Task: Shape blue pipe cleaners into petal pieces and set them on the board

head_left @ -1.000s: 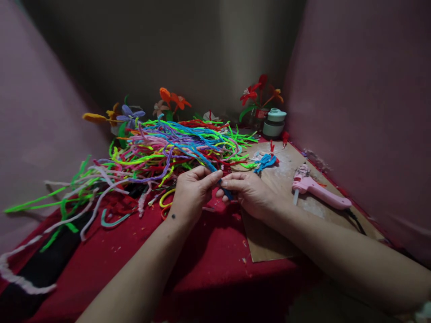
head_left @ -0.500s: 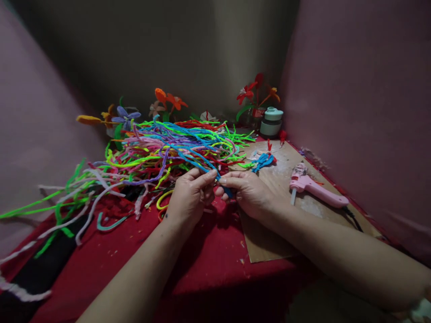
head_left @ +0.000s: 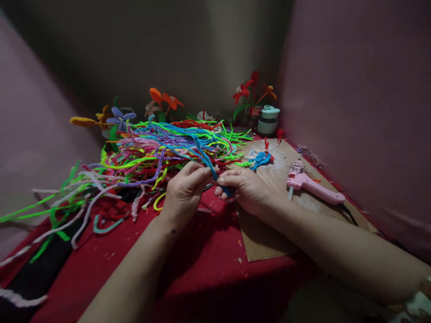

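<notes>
Bright blue was seen on the held fuzzy stem [head_left: 204,156], and was repeated in the looped bundle [head_left: 261,160]. The heap of stems [head_left: 178,140] was streaked with neon green, yellow, purple, pink, red and blue. A plain deep red was shown by the cloth [head_left: 101,278], while the tan board [head_left: 262,237] was blotched with whitish smears. The glue gun [head_left: 314,189] was coloured pink. The jar [head_left: 268,127] was banded in dark grey and pale mint. Orange, red and lilac-blue were displayed by the flowers [head_left: 172,102].
</notes>
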`<state>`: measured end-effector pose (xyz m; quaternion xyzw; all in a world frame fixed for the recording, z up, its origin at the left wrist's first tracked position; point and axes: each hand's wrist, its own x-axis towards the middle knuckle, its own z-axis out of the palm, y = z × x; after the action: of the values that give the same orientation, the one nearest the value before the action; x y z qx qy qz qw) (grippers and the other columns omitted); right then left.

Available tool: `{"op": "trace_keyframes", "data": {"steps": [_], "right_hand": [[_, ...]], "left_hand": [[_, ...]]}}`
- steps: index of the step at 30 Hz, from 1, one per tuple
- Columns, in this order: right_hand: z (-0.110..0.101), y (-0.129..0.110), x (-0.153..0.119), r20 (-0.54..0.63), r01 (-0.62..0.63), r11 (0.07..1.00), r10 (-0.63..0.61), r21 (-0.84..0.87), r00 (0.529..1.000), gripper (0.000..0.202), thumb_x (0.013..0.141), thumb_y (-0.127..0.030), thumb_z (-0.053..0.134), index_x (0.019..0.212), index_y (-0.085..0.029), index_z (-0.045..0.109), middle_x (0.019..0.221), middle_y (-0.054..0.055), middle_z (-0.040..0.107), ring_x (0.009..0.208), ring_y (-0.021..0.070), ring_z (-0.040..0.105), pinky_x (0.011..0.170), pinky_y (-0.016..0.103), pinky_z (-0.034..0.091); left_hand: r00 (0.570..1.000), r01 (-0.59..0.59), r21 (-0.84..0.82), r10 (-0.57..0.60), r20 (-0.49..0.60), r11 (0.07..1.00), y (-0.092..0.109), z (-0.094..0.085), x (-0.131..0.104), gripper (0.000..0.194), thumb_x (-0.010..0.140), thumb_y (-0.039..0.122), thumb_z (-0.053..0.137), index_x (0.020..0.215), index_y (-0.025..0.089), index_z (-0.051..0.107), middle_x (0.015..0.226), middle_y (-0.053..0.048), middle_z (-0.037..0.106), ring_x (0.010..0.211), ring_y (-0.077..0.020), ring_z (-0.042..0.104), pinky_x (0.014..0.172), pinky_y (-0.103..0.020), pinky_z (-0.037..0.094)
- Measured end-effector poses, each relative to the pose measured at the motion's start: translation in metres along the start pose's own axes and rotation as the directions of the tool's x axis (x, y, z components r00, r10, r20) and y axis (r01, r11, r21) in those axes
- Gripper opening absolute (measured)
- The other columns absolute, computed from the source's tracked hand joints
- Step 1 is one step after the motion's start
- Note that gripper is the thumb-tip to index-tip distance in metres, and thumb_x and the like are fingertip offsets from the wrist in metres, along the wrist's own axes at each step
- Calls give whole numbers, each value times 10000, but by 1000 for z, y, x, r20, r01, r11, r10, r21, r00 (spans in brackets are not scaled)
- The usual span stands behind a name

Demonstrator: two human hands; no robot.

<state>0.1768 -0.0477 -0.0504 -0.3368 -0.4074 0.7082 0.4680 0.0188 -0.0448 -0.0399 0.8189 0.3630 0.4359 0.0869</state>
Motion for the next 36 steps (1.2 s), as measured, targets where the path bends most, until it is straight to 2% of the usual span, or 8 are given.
{"op": "trace_keyframes", "data": {"steps": [9, 15, 18, 21, 24, 27, 31, 36], "right_hand": [[1, -4, -3, 79, 4, 982, 11, -186, 997, 77, 651, -147, 584, 583, -112, 584, 504, 12, 605, 399, 65, 461, 430, 192, 343], [2, -5, -5, 140, 120, 892, -65, -436, 988, 111, 662, -138, 569, 553, -123, 559, 469, -26, 530, 433, 64, 418, 457, 196, 324], [4, -4, -10, 159, 284, 692, -240, -664, 958, 130, 699, -114, 527, 577, -131, 570, 501, -28, 521, 474, 70, 429, 487, 199, 316], [4, 1, -16, 250, 451, 330, -502, -830, 828, 146, 750, -128, 507, 646, -132, 609, 576, 13, 577, 558, 102, 493, 569, 230, 345], [3, 6, -19, 431, 527, -31, -616, -849, 659, 167, 782, -153, 485, 684, -133, 619, 623, 58, 605, 613, 141, 522, 615, 267, 355], [3, 7, -23, 536, 533, -207, -603, -820, 591, 191, 796, -150, 458, 690, -148, 616, 627, 74, 605, 614, 158, 511, 623, 291, 354], [6, 3, -26, 447, 567, -37, -660, -823, 605, 192, 818, -169, 452, 709, -172, 611, 662, 66, 608, 644, 159, 525, 641, 293, 378], [11, -6, -26, 146, 522, 578, -572, -628, 807, 112, 793, -221, 537, 741, -170, 623, 667, 18, 618, 616, 126, 551, 604, 252, 416]], "left_hand": [[941, -339, 553, 285, 185, 761, 13, -25, 7, 152, 809, 240, 542, 699, 211, 641, 748, -34, 552, 744, -166, 444, 653, -290, 357], [869, -452, 568, 198, 453, 688, 29, -31, 8, 215, 837, 218, 447, 679, 192, 591, 681, -30, 566, 683, -176, 465, 635, -322, 317], [907, -227, 504, -8, 421, 833, 37, -29, 8, 210, 811, 190, 430, 663, 164, 577, 659, -26, 554, 623, -146, 474, 600, -294, 327], [868, 277, 305, -373, 328, 911, 36, -26, 11, 143, 728, 218, 506, 605, 159, 550, 558, 16, 500, 515, -101, 429, 511, -246, 305], [649, 731, -114, -635, 419, 672, 26, -22, 13, 162, 611, 217, 583, 519, 164, 460, 448, 63, 364, 410, -57, 308, 426, -215, 231], [491, 868, -435, -543, 681, 240, 14, -17, 11, 214, 566, 235, 562, 462, 179, 383, 400, 64, 304, 369, -50, 256, 393, -215, 215], [490, 856, -507, -478, 730, 102, 14, -19, 9, 273, 609, 257, 596, 458, 171, 385, 385, 59, 315, 356, -45, 262, 384, -207, 230], [767, 630, -493, -582, 271, 600, 29, -29, 9, 154, 681, 268, 672, 731, 147, 591, 631, 11, 549, 548, -82, 483, 526, -209, 384]]}}
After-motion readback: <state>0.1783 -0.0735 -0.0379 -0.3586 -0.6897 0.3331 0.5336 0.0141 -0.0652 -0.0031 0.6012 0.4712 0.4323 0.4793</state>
